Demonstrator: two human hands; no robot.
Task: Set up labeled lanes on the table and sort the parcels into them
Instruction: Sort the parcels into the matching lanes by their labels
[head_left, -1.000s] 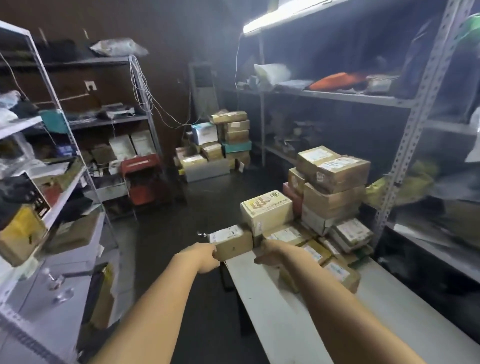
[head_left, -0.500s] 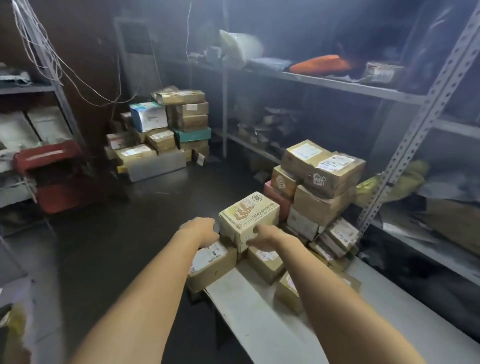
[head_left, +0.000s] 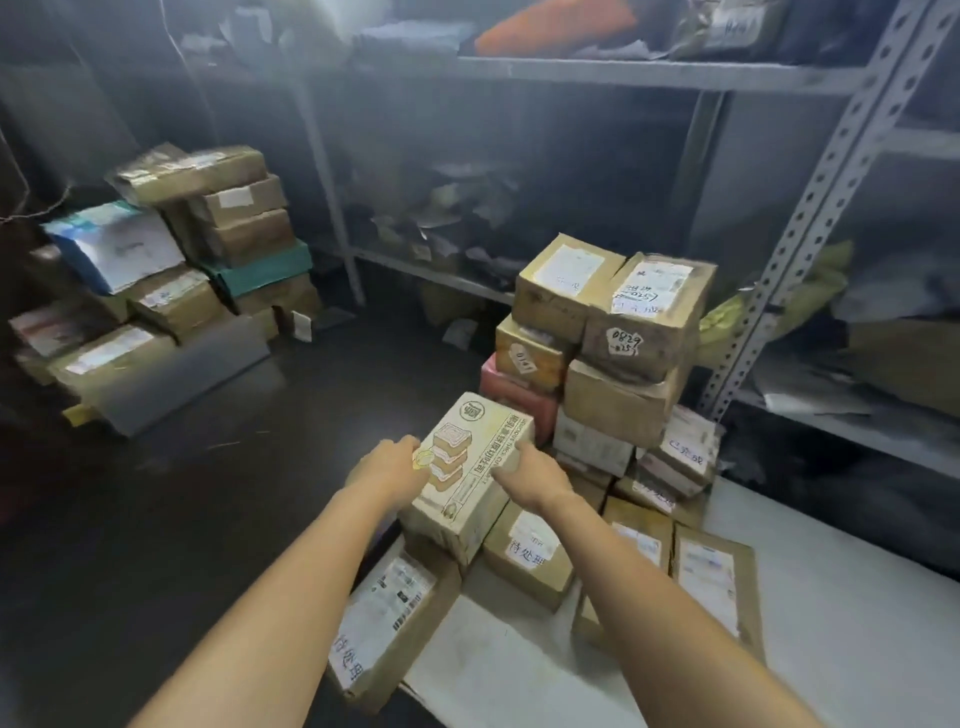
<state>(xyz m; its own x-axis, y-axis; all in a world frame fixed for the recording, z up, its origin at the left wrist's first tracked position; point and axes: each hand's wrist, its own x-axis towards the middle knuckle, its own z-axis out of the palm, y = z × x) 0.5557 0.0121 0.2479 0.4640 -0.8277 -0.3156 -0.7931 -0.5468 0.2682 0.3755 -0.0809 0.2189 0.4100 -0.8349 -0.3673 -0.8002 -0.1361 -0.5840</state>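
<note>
Both hands are on the cream carton (head_left: 470, 467) - the one printed with stacked toast slices and a round logo. The left hand (head_left: 395, 467) clamps its left long side and the right hand (head_left: 530, 475) clamps its right long side, fingers curled over the edges. So each hand is closed on the same box, arms out straight.

Carton position: over the far-left end of the white table (head_left: 831, 623), above the flat parcels there. I cannot tell whether it rests on them or is lifted clear.

Orientation: its long axis runs away from the person, skewed a little to the right. The logo end points away toward the tall parcel stack (head_left: 613, 332), and the print line runs along that same axis. The printed face is up, tipped slightly toward the person.

Around it:
- A labelled brown parcel (head_left: 389, 618) hangs over the table's near-left corner, with handwriting on its near end.
- A small parcel with a handwritten white label (head_left: 530, 551) sits just right of the carton's near end.
- A pink parcel (head_left: 514, 395) sits low in the tall stack, just beyond the carton.
- A floor stack of boxes (head_left: 197, 249) is off to the left - well apart from the table.
- Metal shelving (head_left: 810, 208) stands behind and to the right.
</note>
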